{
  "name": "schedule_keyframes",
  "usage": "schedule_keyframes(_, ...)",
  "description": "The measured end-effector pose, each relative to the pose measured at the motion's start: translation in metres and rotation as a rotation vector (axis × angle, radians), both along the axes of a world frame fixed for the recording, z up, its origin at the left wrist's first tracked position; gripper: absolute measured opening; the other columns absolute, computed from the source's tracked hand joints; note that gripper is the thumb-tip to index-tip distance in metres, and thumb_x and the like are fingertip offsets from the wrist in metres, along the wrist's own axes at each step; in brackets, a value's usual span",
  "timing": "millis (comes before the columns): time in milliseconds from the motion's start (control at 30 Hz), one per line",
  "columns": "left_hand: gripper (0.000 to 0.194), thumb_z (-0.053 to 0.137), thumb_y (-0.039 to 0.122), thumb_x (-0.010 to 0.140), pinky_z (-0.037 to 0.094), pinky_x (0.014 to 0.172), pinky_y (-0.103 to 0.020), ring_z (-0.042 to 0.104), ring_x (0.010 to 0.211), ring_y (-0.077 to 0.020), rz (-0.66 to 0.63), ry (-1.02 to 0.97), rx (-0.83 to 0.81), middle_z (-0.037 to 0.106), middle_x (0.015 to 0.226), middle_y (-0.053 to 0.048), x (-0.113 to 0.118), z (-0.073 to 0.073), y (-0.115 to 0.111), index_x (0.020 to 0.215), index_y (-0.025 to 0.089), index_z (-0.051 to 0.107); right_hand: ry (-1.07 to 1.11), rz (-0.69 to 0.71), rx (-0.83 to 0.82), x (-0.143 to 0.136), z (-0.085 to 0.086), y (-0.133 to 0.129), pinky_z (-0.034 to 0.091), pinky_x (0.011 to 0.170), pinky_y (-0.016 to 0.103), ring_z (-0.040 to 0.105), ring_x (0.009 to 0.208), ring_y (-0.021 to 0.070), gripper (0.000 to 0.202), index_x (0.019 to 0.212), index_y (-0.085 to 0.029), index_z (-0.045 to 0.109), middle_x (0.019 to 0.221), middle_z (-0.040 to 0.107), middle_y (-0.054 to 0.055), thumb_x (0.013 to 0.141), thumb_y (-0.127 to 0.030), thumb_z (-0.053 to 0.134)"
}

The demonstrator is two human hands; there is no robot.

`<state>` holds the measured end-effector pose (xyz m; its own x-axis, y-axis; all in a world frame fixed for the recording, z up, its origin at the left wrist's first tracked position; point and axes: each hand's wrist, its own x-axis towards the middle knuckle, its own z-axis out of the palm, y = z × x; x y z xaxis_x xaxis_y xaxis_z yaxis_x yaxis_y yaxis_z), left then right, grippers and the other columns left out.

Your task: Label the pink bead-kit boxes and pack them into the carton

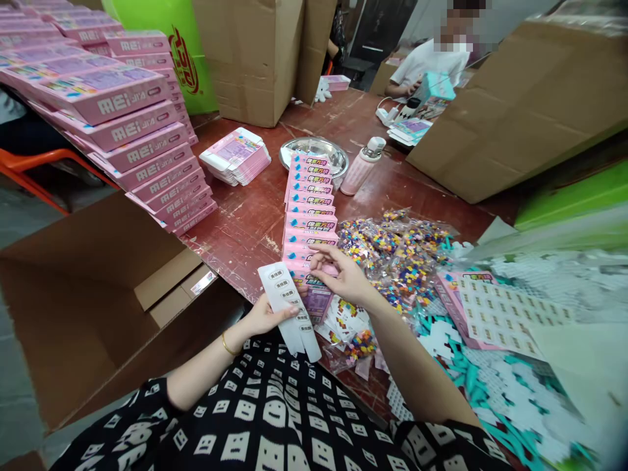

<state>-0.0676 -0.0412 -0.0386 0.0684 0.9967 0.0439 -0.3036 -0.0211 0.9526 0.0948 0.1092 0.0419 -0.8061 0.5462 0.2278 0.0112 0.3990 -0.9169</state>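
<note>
Black, white-squared cloth (279,425) fills six o'clock, my left hand (266,315) pinches a white oval-label sheet (283,294) face-up, presumably for reach, and my right hand (342,273), apart, whose grip I cannot tell, curls over pink cardboard boxes (310,208) overlapped toward twelve o'clock, likely so their print shows.

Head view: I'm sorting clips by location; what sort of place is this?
Probably a packing workshop, judging by the stacked pink boxes, bags of small colourful pieces and large cardboard cartons.
</note>
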Motion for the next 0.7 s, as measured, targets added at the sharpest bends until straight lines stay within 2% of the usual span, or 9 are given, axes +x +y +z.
schedule_keyframes(67, 0.051, 0.074, 0.028, 0.083, 0.043, 0.110, -0.048, 0.055, 0.129, -0.0318, 0.024, -0.026, -0.021, 0.058, 0.139, -0.015, 0.001, 0.000, 0.001, 0.132, 0.020, 0.062, -0.024, -0.029, 0.094, -0.003, -0.002, 0.002, 0.054, 0.084, 0.039, 0.059, 0.083, 0.0175, 0.045, 0.131, -0.024, 0.053, 0.095, 0.060, 0.005, 0.087, -0.021, 0.061)
schedule_keyframes(133, 0.051, 0.075, 0.030, 0.081, 0.045, 0.107, -0.049, 0.057, 0.127, -0.0330, 0.047, -0.063, -0.041, 0.060, 0.137, -0.017, 0.002, 0.002, 0.001, 0.129, 0.019, 0.063, 0.000, -0.152, 0.204, -0.004, -0.002, 0.007, 0.053, 0.085, 0.040, 0.059, 0.091, 0.0195, 0.044, 0.128, -0.026, 0.056, 0.113, 0.057, 0.009, 0.085, -0.024, 0.065)
schedule_keyframes(200, 0.049, 0.076, 0.032, 0.080, 0.049, 0.103, -0.049, 0.060, 0.123, -0.0332, 0.074, -0.105, -0.069, 0.062, 0.134, -0.018, 0.004, 0.006, 0.002, 0.126, 0.018, 0.065, 0.035, -0.292, 0.271, -0.004, 0.001, 0.014, 0.052, 0.085, 0.041, 0.057, 0.096, 0.0214, 0.036, 0.118, -0.026, 0.061, 0.120, 0.054, 0.010, 0.083, -0.027, 0.068)
schedule_keyframes(233, 0.047, 0.076, 0.032, 0.080, 0.050, 0.101, -0.048, 0.062, 0.121, -0.0329, 0.086, -0.123, -0.083, 0.063, 0.132, -0.018, 0.004, 0.009, 0.002, 0.124, 0.018, 0.066, 0.038, -0.324, 0.275, -0.003, 0.003, 0.018, 0.051, 0.084, 0.041, 0.057, 0.095, 0.0215, 0.027, 0.110, -0.025, 0.064, 0.116, 0.056, 0.009, 0.083, -0.028, 0.069)
schedule_keyframes(300, 0.045, 0.076, 0.033, 0.080, 0.052, 0.099, -0.047, 0.064, 0.117, -0.0319, 0.107, -0.151, -0.109, 0.065, 0.129, -0.017, 0.006, 0.014, 0.003, 0.121, 0.017, 0.068, 0.011, -0.296, 0.249, -0.003, 0.005, 0.026, 0.049, 0.081, 0.039, 0.057, 0.090, 0.0202, 0.008, 0.090, -0.023, 0.065, 0.098, 0.059, 0.006, 0.085, -0.028, 0.067)
schedule_keyframes(400, 0.046, 0.079, 0.035, 0.076, 0.054, 0.097, -0.046, 0.067, 0.113, -0.0317, 0.142, -0.187, -0.148, 0.067, 0.125, -0.019, 0.008, 0.020, 0.004, 0.117, 0.016, 0.070, -0.044, -0.192, 0.192, -0.007, 0.002, 0.036, 0.047, 0.081, 0.038, 0.058, 0.086, 0.0190, 0.011, 0.078, -0.021, 0.063, 0.087, 0.060, 0.003, 0.084, -0.028, 0.067)
schedule_keyframes(567, 0.047, 0.082, 0.037, 0.072, 0.056, 0.093, -0.045, 0.068, 0.109, -0.0327, 0.183, -0.221, -0.193, 0.070, 0.121, -0.019, 0.010, 0.022, 0.005, 0.112, 0.015, 0.072, -0.095, -0.199, 0.186, -0.020, -0.011, 0.047, 0.047, 0.078, 0.036, 0.055, 0.081, 0.0181, 0.013, 0.075, -0.020, 0.061, 0.083, 0.059, 0.002, 0.077, -0.024, 0.073)
schedule_keyframes(633, 0.045, 0.082, 0.037, 0.072, 0.057, 0.091, -0.044, 0.070, 0.105, -0.0313, 0.193, -0.229, -0.204, 0.071, 0.117, -0.018, 0.010, 0.024, 0.005, 0.110, 0.014, 0.073, -0.086, -0.266, 0.214, -0.023, -0.012, 0.047, 0.047, 0.075, 0.035, 0.053, 0.075, 0.0166, 0.023, 0.087, -0.021, 0.064, 0.087, 0.058, 0.001, 0.070, -0.023, 0.079)
schedule_keyframes(700, 0.040, 0.083, 0.037, 0.071, 0.058, 0.086, -0.040, 0.073, 0.094, -0.0277, 0.257, -0.244, -0.233, 0.075, 0.108, -0.016, 0.011, 0.027, 0.006, 0.102, 0.013, 0.075, -0.003, -0.423, 0.251, -0.021, -0.006, 0.039, 0.047, 0.071, 0.034, 0.049, 0.067, 0.0145, 0.034, 0.103, -0.022, 0.063, 0.090, 0.058, 0.002, 0.072, -0.024, 0.077)
